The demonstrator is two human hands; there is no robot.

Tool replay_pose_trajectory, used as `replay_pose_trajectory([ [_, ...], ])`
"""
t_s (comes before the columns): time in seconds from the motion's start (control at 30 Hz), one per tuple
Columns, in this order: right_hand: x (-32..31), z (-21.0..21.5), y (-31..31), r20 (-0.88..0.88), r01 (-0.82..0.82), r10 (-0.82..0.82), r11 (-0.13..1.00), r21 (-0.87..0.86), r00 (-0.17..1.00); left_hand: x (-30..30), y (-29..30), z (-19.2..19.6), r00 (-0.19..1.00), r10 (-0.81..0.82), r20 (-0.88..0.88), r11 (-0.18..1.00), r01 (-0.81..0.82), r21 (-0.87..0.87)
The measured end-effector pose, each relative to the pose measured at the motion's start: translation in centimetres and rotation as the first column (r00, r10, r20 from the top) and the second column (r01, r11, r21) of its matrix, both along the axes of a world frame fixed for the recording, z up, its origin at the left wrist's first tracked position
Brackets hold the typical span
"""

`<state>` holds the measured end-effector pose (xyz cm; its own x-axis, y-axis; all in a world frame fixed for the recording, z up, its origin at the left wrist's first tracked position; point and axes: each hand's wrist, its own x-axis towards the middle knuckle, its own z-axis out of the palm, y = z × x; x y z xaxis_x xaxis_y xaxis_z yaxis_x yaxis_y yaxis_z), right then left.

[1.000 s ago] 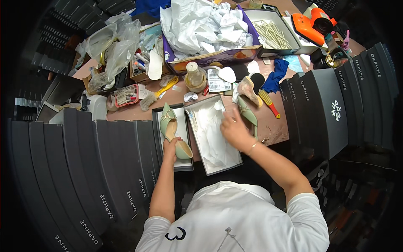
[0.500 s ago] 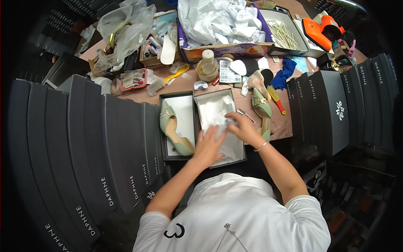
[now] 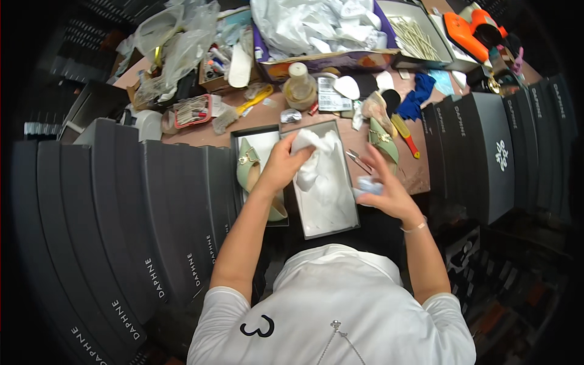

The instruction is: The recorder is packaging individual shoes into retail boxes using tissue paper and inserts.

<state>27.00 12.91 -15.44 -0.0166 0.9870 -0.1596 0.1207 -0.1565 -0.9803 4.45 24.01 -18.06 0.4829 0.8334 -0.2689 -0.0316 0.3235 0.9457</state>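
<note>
My left hand (image 3: 283, 165) is closed on crumpled white tissue paper (image 3: 316, 159), lifted over the far end of an open grey box part (image 3: 331, 228) with a white inside. Just right of that box, my right hand (image 3: 394, 198) has a small pale bluish-white crumpled packet (image 3: 368, 185) by its thumb and fingers, blurred by motion. A light green shoe with a gold buckle (image 3: 248, 161) lies in the other open box part (image 3: 263, 139) at left, partly behind my left forearm. Its matching green shoe (image 3: 382, 140) sits on the table at right, partly hidden by my right hand.
Tall stacks of dark grey shoe boxes (image 3: 176, 213) (image 3: 480, 152) flank me. On the pink table (image 3: 417, 176) lie small scissors (image 3: 358, 159), a red-yellow brush (image 3: 406, 137), a yellow-handled brush (image 3: 252, 100), a glue jar (image 3: 299, 88) and a purple box (image 3: 328, 64) of white paper.
My hands have moved apart. The left has lifted the tissue paper toward the box's far end; the right has swung right, out of the box, with the small packet.
</note>
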Motion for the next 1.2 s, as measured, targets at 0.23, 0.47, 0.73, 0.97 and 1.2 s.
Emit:
replay_pose_trajectory([
  [0.23, 3.7, -0.4, 5.5, 0.429, 0.161, -0.323, 0.914, 0.372, 0.843, 3.2, -0.8, 0.3, 0.995, -0.042, -0.088, 0.989, 0.054, 0.136],
  [0.47, 6.0, -3.9, 5.8, 0.439, 0.168, -0.272, 0.95, 0.262, 0.856, 3.0, -8.3, -11.2, 0.459, -0.153, -0.875, 0.7, 0.675, 0.232],
  [0.73, 10.7, -6.8, 4.6, 0.556, 0.394, -0.56, 0.828, 0.399, 0.614, 0.4, -2.6, -3.8, 0.884, -0.037, -0.466, 0.942, 0.187, 0.28],
  [0.97, 1.8, -0.9, 2.2, 0.428, -0.335, 0.337, 0.939, -0.081, 0.839, -2.3, -3.1, -4.4, 0.931, 0.346, -0.112, 0.935, -0.352, -0.038],
  [1.2, -5.3, -12.3, -1.7, 0.932, -0.513, 0.154, 0.857, 0.038, 0.327, -4.5, -5.2, -3.1, 0.861, 0.488, -0.14, 0.826, -0.404, 0.394],
])
